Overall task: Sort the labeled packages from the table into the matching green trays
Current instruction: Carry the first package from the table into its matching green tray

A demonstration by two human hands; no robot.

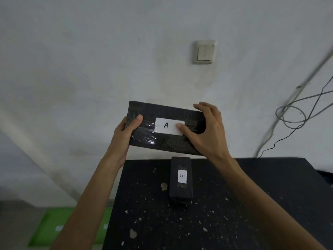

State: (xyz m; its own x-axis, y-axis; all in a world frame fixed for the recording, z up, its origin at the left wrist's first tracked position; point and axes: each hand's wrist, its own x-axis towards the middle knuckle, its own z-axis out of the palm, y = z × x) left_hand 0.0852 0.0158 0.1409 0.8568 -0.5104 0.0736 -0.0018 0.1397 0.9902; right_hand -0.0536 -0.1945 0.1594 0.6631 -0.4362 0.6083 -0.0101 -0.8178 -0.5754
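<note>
A flat black package with a white label reading "A" [162,138] is held up in the air above the far edge of the black table [234,204]. My left hand [124,130] grips its left end, thumb on the front. My right hand [205,130] holds its right end, thumb pressed on the label. A second, narrow black package labeled "B" [181,177] lies on the table below. Green trays [50,226] sit on the floor at lower left, partly hidden by my left forearm.
The tabletop is speckled with pale chips and dust. A white wall stands close behind, with a light switch [205,52] and loose cables [295,112] hanging at the right. The table's left edge drops toward the floor by the trays.
</note>
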